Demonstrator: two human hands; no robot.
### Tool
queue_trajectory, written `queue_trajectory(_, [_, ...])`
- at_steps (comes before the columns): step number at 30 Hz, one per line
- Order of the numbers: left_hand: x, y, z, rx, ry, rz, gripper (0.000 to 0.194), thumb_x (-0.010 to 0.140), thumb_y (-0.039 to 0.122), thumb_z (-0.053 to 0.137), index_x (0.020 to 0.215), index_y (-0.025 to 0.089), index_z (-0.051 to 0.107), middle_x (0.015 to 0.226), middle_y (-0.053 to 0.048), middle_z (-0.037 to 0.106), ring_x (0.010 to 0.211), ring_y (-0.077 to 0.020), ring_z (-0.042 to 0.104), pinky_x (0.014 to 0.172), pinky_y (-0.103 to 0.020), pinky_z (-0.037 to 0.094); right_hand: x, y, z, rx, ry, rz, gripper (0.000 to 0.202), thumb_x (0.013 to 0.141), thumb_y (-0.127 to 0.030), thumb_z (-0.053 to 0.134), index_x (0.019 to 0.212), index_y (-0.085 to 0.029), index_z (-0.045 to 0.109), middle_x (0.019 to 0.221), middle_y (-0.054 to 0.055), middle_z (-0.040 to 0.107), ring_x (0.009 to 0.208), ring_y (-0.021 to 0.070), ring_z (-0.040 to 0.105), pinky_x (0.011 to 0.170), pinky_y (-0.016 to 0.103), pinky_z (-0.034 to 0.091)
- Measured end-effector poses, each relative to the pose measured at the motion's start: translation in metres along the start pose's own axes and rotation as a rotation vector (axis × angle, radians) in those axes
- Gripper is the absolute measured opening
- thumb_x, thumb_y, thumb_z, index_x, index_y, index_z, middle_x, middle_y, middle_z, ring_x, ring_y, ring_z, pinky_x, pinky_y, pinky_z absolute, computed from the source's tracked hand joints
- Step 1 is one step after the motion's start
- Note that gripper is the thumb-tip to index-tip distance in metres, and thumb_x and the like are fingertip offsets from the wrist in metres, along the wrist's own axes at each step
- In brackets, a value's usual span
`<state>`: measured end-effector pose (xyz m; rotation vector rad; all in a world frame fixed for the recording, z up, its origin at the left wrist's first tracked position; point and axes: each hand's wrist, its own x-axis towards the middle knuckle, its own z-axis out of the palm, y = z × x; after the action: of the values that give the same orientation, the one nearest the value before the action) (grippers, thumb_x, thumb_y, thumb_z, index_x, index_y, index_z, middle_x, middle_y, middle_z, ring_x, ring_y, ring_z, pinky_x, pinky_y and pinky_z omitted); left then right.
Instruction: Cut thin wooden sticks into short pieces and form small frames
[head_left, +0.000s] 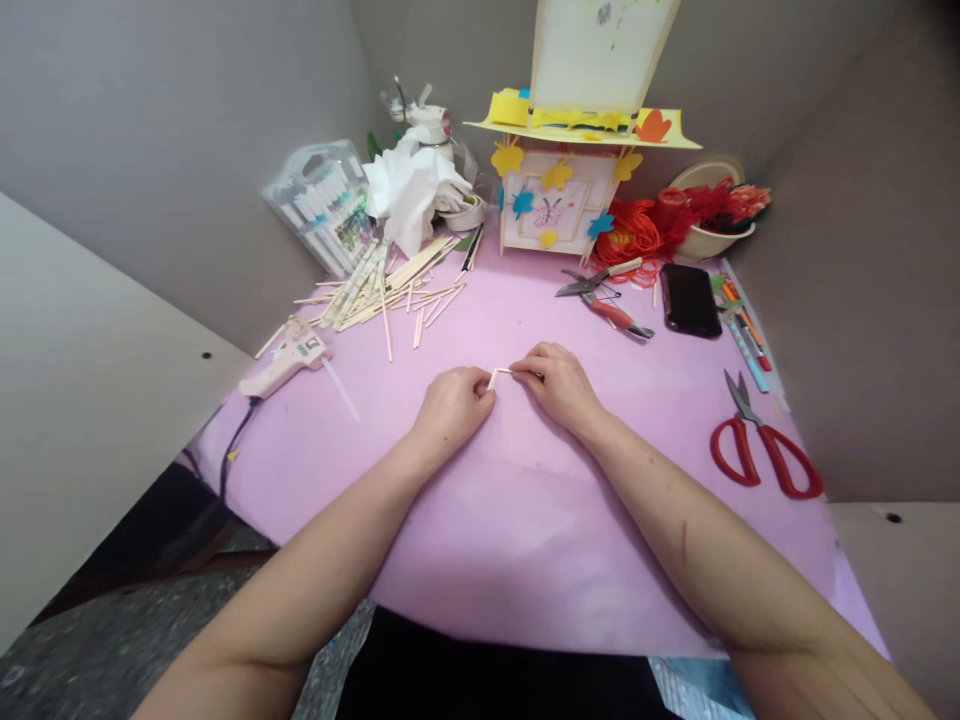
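Observation:
Over the middle of the purple-covered table (480, 560), my left hand (455, 408) pinches one short pale wooden stick (493, 379). A second short stick (505, 371) is pinched in the fingers of my right hand (556, 385). The two sticks meet at their ends in a corner shape between my hands; whether they are joined I cannot tell. Both hands are closed, and the fingertips cover parts of the sticks. Beyond my left hand lies a loose pile of wooden sticks (405, 283).
A glue gun (289, 362) lies left, near a marker set (322, 205) and white tissue (412, 190). Behind stands a decorated lantern-like box (547, 205). Pruning pliers (604, 298), a black phone (690, 300), red-handled scissors (757, 445), pens (746, 335) and red cord (630, 235) are to the right.

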<state>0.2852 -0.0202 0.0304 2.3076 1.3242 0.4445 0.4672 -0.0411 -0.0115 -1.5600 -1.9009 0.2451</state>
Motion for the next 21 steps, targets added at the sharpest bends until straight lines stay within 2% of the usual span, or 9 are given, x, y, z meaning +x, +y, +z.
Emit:
queue_trajectory(6, [0.001,-0.005,0.001,-0.037,0.008,-0.005,0.021,0.076,0.020,0.054,0.086,0.017,0.072,0.071,-0.003,0.067,0.064,-0.0150,0.057,0.061,-0.025,0.038,-0.001,-0.001,-0.002,0.015,0.012,0.003,0.014,0.083,-0.024,0.063,0.093,-0.024,0.072,0.087,0.005,0.064,0.087,0.0205,0.055,0.078,0.035,0.039])
queue_trajectory(15, [0.001,-0.008,0.002,-0.090,0.026,-0.003,0.020,0.075,0.020,0.056,0.085,0.018,0.073,0.070,-0.002,0.068,0.063,-0.0146,0.058,0.062,-0.025,0.040,0.000,0.000,0.000,0.034,0.024,-0.011,0.012,0.083,-0.022,0.063,0.090,-0.023,0.072,0.083,0.004,0.063,0.085,0.0195,0.055,0.077,0.034,0.040])
queue_trajectory(17, [0.002,-0.010,0.001,-0.144,0.065,-0.015,0.020,0.076,0.020,0.057,0.088,0.017,0.072,0.069,-0.001,0.068,0.063,-0.0140,0.059,0.063,-0.025,0.042,-0.001,0.000,-0.001,0.065,0.072,0.000,0.014,0.083,-0.022,0.062,0.094,-0.022,0.071,0.085,0.004,0.063,0.084,0.0192,0.056,0.077,0.034,0.041])
queue_trajectory(21, [0.005,-0.013,-0.006,-0.292,0.224,0.008,0.026,0.079,0.023,0.058,0.101,0.015,0.068,0.077,-0.002,0.068,0.065,-0.0124,0.060,0.066,-0.024,0.045,-0.002,-0.005,-0.013,0.146,0.273,-0.009,0.018,0.087,-0.020,0.055,0.102,-0.021,0.066,0.092,0.005,0.061,0.082,0.0178,0.057,0.080,0.035,0.044])
